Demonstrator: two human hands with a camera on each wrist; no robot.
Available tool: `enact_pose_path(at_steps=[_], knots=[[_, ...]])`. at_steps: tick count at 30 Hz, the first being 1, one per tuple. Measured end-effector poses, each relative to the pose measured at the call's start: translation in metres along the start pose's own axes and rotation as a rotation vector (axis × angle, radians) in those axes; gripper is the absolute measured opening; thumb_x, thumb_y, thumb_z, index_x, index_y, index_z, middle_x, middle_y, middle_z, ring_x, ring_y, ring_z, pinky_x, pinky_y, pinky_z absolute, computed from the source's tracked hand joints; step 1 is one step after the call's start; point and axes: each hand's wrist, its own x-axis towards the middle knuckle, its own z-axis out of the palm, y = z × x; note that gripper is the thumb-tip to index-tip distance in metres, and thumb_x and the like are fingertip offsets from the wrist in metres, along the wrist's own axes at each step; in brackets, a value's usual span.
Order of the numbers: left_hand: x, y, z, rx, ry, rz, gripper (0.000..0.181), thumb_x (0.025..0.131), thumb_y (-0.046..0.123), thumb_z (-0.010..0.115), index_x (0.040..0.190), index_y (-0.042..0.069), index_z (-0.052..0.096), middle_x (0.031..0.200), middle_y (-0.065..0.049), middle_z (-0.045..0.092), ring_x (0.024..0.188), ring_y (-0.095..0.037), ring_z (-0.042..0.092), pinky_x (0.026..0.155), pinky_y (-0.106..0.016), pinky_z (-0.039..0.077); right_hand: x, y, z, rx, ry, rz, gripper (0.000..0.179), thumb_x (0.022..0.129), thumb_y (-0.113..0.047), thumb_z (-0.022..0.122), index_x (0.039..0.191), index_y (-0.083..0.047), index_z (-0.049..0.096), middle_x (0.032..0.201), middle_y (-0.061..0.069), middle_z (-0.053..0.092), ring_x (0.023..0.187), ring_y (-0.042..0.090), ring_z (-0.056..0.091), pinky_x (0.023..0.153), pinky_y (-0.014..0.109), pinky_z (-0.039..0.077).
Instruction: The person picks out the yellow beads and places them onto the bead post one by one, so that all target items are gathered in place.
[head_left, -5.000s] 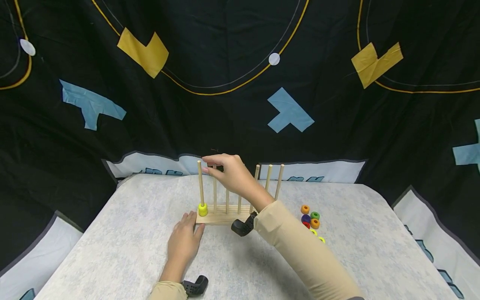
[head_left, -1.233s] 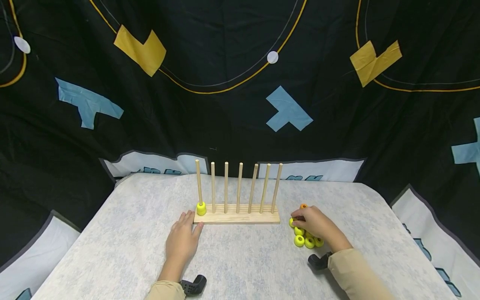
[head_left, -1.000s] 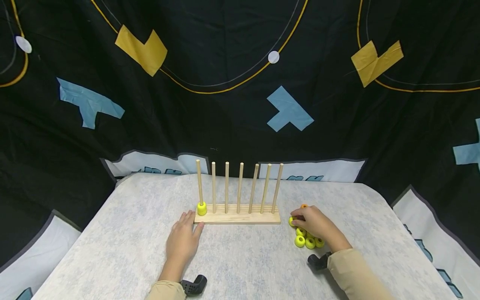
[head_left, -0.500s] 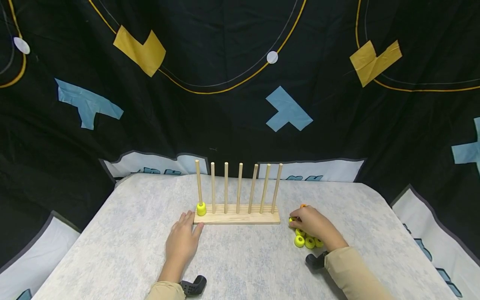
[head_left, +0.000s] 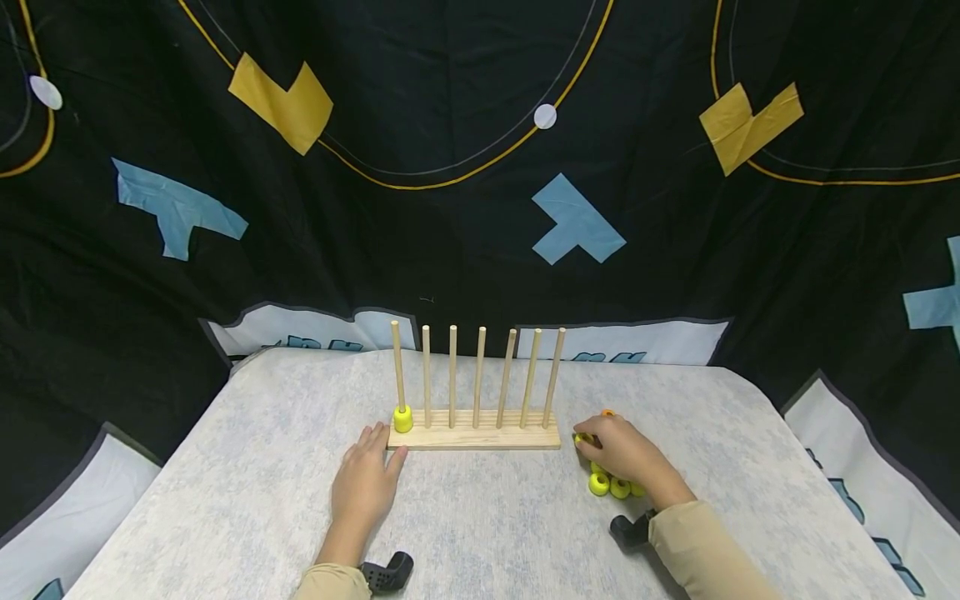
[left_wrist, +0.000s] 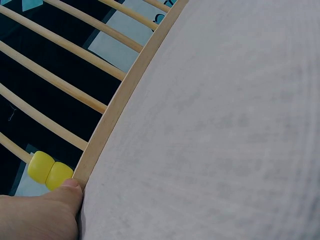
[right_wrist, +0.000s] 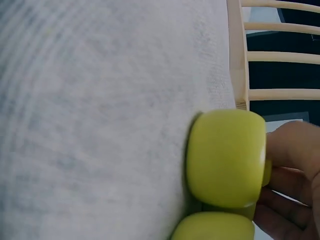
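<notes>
A wooden rack [head_left: 480, 438] with a row of upright pegs stands mid-table. Two yellow beads [head_left: 403, 419] are stacked on its leftmost peg; the other pegs are bare. My left hand [head_left: 365, 483] rests flat at the rack's left end, its thumb [left_wrist: 67, 195] against the base. Right of the rack, my right hand [head_left: 626, 452] pinches a yellow bead [head_left: 582, 437] between thumb and fingers, low over the table. More yellow beads [head_left: 598, 484] lie under and in front of that hand, and one large yellow bead [right_wrist: 226, 157] hides its fingertips in the right wrist view.
An orange bead [head_left: 607, 412] peeks out behind the right hand; other beads there are covered by it. A pale cloth [head_left: 480, 533] covers the table. Behind it hangs a dark curtain [head_left: 450, 250] with tape pieces.
My right hand went from above the rack to the beads on the right, where more yellow ones now lie. Lately it has edged left with the pinched bead. My left hand stays put.
</notes>
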Motion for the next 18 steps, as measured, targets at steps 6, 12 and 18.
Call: enact_pose_path(at_steps=[6,12,18], knots=[[0.001,-0.001,0.001,0.003,-0.007,0.000,0.060,0.102,0.037,0.055,0.147,-0.001,0.044,0.155,-0.019,0.040,0.148,-0.037,0.031,0.122,-0.054,0.025,-0.003,-0.003,0.001,0.047,0.051,-0.014,0.028,0.094,-0.014,0.066,0.121,-0.005,0.070,0.120,0.008,0.072,0.112,0.025,0.067,0.095,0.045,0.057],[0.001,-0.001,0.000,0.002,-0.010,-0.004,0.060,0.102,0.037,0.054,0.147,-0.001,0.043,0.155,-0.019,0.040,0.149,-0.037,0.031,0.123,-0.054,0.024,-0.005,-0.009,0.000,0.083,0.071,-0.033,0.029,0.092,-0.014,0.067,0.120,-0.008,0.071,0.120,0.006,0.072,0.115,0.024,0.066,0.095,0.044,0.057],[0.001,0.000,0.000,0.001,-0.009,-0.003,0.060,0.102,0.037,0.055,0.147,-0.002,0.043,0.155,-0.020,0.040,0.149,-0.037,0.031,0.123,-0.053,0.024,-0.006,-0.021,-0.003,0.095,0.100,-0.073,0.029,0.090,-0.013,0.070,0.118,-0.008,0.072,0.116,0.006,0.074,0.112,0.026,0.067,0.093,0.044,0.058]])
